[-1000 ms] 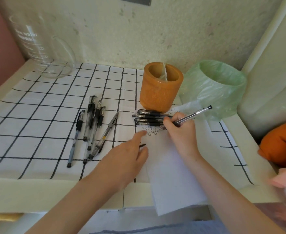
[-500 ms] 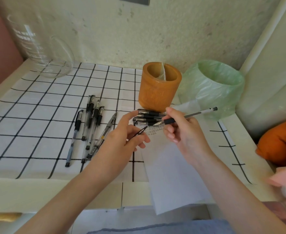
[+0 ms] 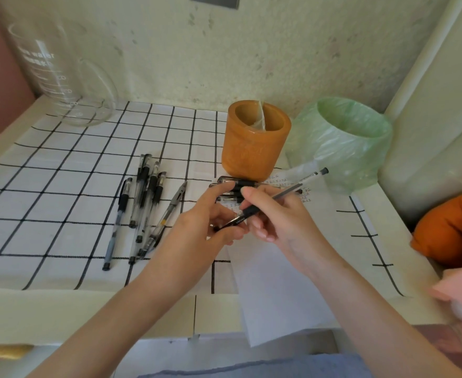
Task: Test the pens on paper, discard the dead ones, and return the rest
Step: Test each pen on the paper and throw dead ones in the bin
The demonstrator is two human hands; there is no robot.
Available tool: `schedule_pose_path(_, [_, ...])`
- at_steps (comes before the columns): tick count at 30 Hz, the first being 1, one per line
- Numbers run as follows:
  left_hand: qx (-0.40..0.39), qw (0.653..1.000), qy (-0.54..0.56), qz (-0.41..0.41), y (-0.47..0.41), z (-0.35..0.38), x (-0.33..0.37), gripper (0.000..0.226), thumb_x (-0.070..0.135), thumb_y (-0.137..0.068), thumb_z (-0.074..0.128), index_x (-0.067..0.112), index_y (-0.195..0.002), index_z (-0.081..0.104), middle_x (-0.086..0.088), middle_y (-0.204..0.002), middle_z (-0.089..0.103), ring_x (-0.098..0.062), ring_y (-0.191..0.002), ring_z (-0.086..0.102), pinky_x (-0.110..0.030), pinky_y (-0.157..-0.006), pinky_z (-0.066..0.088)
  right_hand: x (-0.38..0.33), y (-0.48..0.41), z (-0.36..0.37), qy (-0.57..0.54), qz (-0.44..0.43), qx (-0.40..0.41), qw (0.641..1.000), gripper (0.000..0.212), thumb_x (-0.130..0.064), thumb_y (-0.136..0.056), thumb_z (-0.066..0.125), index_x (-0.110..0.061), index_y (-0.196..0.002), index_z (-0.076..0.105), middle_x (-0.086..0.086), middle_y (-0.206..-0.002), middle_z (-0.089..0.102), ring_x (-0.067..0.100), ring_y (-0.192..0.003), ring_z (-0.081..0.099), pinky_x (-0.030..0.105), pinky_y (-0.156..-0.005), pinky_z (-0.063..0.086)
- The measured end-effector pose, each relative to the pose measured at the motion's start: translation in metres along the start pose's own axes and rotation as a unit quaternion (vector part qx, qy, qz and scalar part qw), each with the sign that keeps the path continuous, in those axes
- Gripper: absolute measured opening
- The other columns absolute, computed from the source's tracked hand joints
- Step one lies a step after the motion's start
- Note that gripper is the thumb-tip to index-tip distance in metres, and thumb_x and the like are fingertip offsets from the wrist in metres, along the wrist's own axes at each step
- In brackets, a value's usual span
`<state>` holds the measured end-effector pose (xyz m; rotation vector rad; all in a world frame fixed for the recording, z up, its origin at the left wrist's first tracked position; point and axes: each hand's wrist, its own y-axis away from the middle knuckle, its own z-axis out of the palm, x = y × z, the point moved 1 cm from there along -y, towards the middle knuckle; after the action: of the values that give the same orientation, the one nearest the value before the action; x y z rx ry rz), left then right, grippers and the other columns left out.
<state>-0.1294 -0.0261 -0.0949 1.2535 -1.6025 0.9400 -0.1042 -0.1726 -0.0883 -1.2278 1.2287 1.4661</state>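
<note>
My right hand (image 3: 278, 216) grips a black pen (image 3: 303, 182) above the white paper (image 3: 278, 290), with its back end pointing up-right toward the bin. My left hand (image 3: 197, 233) pinches the black pen cap (image 3: 234, 222) at the pen's tip end. The two hands meet over the top of the paper, where small scribbles (image 3: 306, 196) show. Several capped pens (image 3: 145, 203) lie in a loose bunch on the checked cloth to the left. A few more pens (image 3: 232, 184) lie stacked in front of the orange pen holder (image 3: 254, 148), partly hidden by my fingers.
A bin lined with a green bag (image 3: 344, 143) stands right of the holder. A big glass beaker (image 3: 60, 77) stands at the back left corner. An orange cloth thing (image 3: 453, 230) lies off the table's right edge. The paper overhangs the front edge.
My right hand lifted the pen off the paper and turned it tip-left. My left hand picked up the cap beside the paper and brought it to the pen's tip.
</note>
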Motion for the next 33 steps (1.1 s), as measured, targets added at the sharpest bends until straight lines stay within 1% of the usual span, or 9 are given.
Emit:
schedule_pose_path(4, [0.010, 0.999, -0.048, 0.014, 0.002, -0.003, 0.000, 0.030, 0.015, -0.083, 0.065, 0.025, -0.110, 0.055, 0.005, -0.079, 0.069, -0.005, -0.069, 0.065, -0.017, -0.070, 0.052, 0.000, 0.001, 0.000, 0.011, 0.001, -0.048, 0.999, 0.019, -0.024, -0.084, 0.065, -0.015, -0.068, 0.061, 0.003, -0.053, 0.055, 0.013, -0.045, 0.048, 0.018, -0.040, 0.030])
schedule_pose_path(7, [0.023, 0.996, -0.085, 0.016, 0.003, -0.004, -0.001, 0.003, 0.020, -0.085, 0.062, 0.019, -0.086, 0.064, 0.004, -0.065, 0.066, -0.008, -0.054, 0.063, -0.016, -0.055, 0.051, -0.001, 0.003, -0.003, -0.003, -0.005, -0.069, 0.998, 0.014, -0.029, -0.076, 0.067, -0.017, -0.069, 0.068, 0.004, -0.060, 0.063, 0.014, -0.052, 0.055, 0.017, -0.042, 0.034])
schedule_pose_path(9, [0.035, 0.990, -0.128, 0.040, 0.003, -0.005, -0.002, 0.015, 0.024, -0.088, 0.058, 0.027, -0.074, 0.060, 0.005, -0.060, 0.061, -0.008, -0.050, 0.058, -0.015, -0.047, 0.046, -0.001, 0.003, -0.005, -0.027, 0.001, -0.066, 0.997, 0.021, -0.028, -0.075, 0.066, -0.008, -0.078, 0.066, 0.006, -0.064, 0.066, 0.014, -0.055, 0.057, 0.018, -0.044, 0.037])
schedule_pose_path(12, [0.040, 0.981, -0.177, 0.069, 0.004, -0.005, -0.002, 0.032, 0.026, -0.090, 0.055, 0.038, -0.061, 0.045, 0.010, -0.052, 0.050, -0.005, -0.052, 0.051, -0.016, -0.050, 0.039, -0.001, 0.004, -0.006, -0.014, 0.000, -0.055, 0.998, 0.024, -0.027, -0.076, 0.065, -0.003, -0.083, 0.066, 0.005, -0.062, 0.064, 0.012, -0.051, 0.054, 0.018, -0.044, 0.037])
schedule_pose_path(16, [0.042, 0.980, -0.185, 0.066, 0.007, 0.000, -0.005, 0.020, 0.026, -0.091, 0.051, 0.018, -0.074, 0.058, 0.008, -0.053, 0.046, -0.011, -0.056, 0.047, -0.024, -0.054, 0.037, 0.002, 0.003, -0.008, 0.022, 0.004, -0.042, 0.999, 0.029, -0.030, -0.072, 0.068, -0.001, -0.078, 0.065, 0.002, -0.058, 0.063, 0.013, -0.048, 0.049, 0.017, -0.043, 0.036])
schedule_pose_path(22, [0.040, 0.985, -0.161, 0.036, 0.008, 0.004, -0.006, 0.020, 0.026, -0.091, 0.051, 0.023, -0.071, 0.056, 0.021, -0.046, 0.048, 0.005, -0.055, 0.049, -0.014, -0.053, 0.034, 0.005, 0.005, -0.007, 0.024, 0.012, -0.054, 0.998, 0.022, -0.025, -0.073, 0.067, -0.003, -0.076, 0.064, 0.003, -0.058, 0.065, 0.012, -0.047, 0.052, 0.017, -0.043, 0.039])
schedule_pose_path(28, [-0.003, 0.986, -0.157, -0.051, 0.002, 0.003, -0.005, 0.023, 0.031, -0.093, 0.047, 0.024, -0.073, 0.058, 0.009, -0.060, 0.058, -0.001, -0.051, 0.050, -0.017, -0.055, 0.040, 0.015, 0.003, 0.001, 0.029, 0.017, -0.028, 0.999, 0.020, -0.018, -0.089, 0.060, -0.003, -0.076, 0.063, 0.006, -0.062, 0.066, 0.013, -0.050, 0.056, 0.019, -0.046, 0.044])
schedule_pose_path(31, [0.009, 0.970, -0.237, -0.052, 0.001, -0.006, -0.001, 0.039, 0.055, -0.087, 0.036, 0.026, -0.084, 0.062, 0.007, -0.074, 0.065, -0.004, -0.060, 0.057, -0.030, -0.067, 0.051, 0.014, -0.001, 0.003, -0.058, 0.050, 0.002, 0.997, 0.023, -0.015, -0.093, 0.056, -0.006, -0.074, 0.065, 0.007, -0.064, 0.068, 0.014, -0.053, 0.061, 0.021, -0.049, 0.049])
schedule_pose_path(33, [0.067, 0.944, -0.323, -0.007, 0.001, -0.017, -0.002, 0.047, 0.055, -0.086, 0.033, 0.021, -0.093, 0.064, 0.004, -0.083, 0.066, -0.015, -0.071, 0.062, -0.034, -0.068, 0.052, 0.009, -0.006, -0.004, -0.135, 0.073, 0.033, 0.988, 0.021, -0.015, -0.093, 0.056, -0.001, -0.081, 0.067, 0.010, -0.067, 0.069, 0.015, -0.057, 0.064, 0.021, -0.052, 0.053])
